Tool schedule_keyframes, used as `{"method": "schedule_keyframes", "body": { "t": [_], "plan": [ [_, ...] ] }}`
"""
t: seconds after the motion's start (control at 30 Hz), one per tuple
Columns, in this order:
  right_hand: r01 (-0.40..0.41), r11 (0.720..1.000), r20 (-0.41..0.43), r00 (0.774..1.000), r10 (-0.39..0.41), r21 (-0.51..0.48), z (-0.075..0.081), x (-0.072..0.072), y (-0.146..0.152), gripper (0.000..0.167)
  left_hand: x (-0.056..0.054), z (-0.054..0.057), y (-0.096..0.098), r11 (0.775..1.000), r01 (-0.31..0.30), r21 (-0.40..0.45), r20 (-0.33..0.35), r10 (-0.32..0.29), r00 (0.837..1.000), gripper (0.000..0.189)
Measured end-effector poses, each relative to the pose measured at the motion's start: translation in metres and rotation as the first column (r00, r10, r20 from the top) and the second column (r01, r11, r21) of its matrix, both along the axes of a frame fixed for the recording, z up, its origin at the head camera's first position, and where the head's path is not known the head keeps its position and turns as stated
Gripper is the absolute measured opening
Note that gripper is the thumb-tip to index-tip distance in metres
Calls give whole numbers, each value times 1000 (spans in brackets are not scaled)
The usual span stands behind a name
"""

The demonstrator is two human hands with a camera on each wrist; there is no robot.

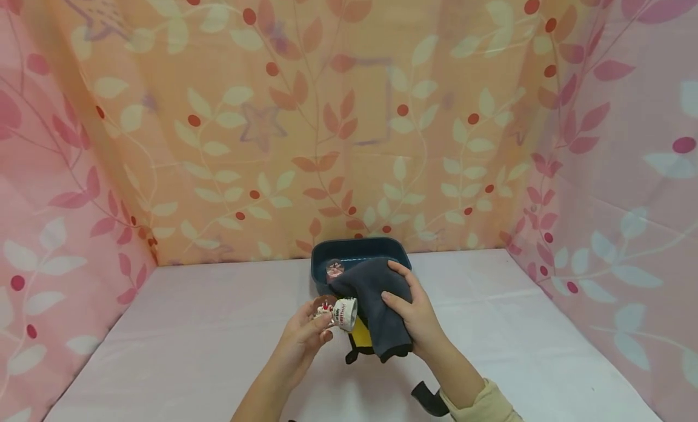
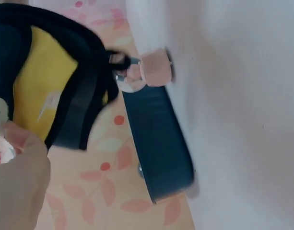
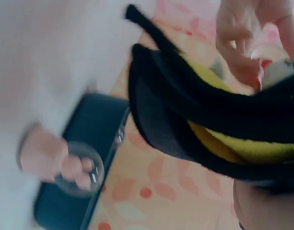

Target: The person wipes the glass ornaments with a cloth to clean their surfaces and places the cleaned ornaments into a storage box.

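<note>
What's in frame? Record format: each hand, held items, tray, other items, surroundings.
left_hand: left hand holds a white-based globe
right_hand: right hand grips a dark fabric item
fabric_detail: black edging, yellow area showing
tray: dark blue tray at the table's far side
in_tray: clear globe, pinkish contents
front_of_tray: pink-based globe, upright on the table; tray contact unclear
near_right_forearm: black object, partly hidden, identity unclear
table: white table surface
backdrop: leaf-print curtain
</note>
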State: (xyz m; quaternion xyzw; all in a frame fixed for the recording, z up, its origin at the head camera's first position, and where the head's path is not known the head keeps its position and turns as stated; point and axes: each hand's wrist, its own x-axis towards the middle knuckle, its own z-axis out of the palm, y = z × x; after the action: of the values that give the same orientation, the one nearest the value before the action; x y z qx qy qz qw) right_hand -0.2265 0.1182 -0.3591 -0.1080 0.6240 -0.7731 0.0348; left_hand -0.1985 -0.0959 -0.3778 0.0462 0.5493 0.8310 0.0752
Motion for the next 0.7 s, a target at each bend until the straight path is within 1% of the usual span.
{"method": "schedule_keyframes", "body": {
  "t": [0.1,0.17,0.23,0.37,0.47,0.53,0.63,0.7],
  "plan": [
    [9,999,-10,1000,-8,34,6,1,6,57,-1,2,0,1000,8,-12,-15,-8,1000,56],
    [11,999,-13,1000,-10,38,8,2,7,57,-3,3,2,1000,24,-16,-31,-24,999,61],
    [16,999,-16,1000,-16,36,9,4,7,58,-4,4,5,999,25,-25,-39,-26,999,64],
    [57,998,-52,997,-57,6,10,9,5,58,-4,4,13,999,-26,-31,-26,25,999,60],
    [93,994,-103,990,-99,-56,10,13,1,57,-3,4,16,997,-66,27,-2,66,998,53],
    [98,990,-133,985,-110,-99,8,15,-4,55,-2,4,18,993,-74,87,3,74,997,50],
    [70,989,-173,981,-93,-131,3,18,-13,54,-1,4,21,985,-65,157,-15,69,998,53],
    [39,991,-194,979,-64,-130,-1,19,-20,54,0,4,23,984,-42,175,-33,48,998,56]
  ]
}}
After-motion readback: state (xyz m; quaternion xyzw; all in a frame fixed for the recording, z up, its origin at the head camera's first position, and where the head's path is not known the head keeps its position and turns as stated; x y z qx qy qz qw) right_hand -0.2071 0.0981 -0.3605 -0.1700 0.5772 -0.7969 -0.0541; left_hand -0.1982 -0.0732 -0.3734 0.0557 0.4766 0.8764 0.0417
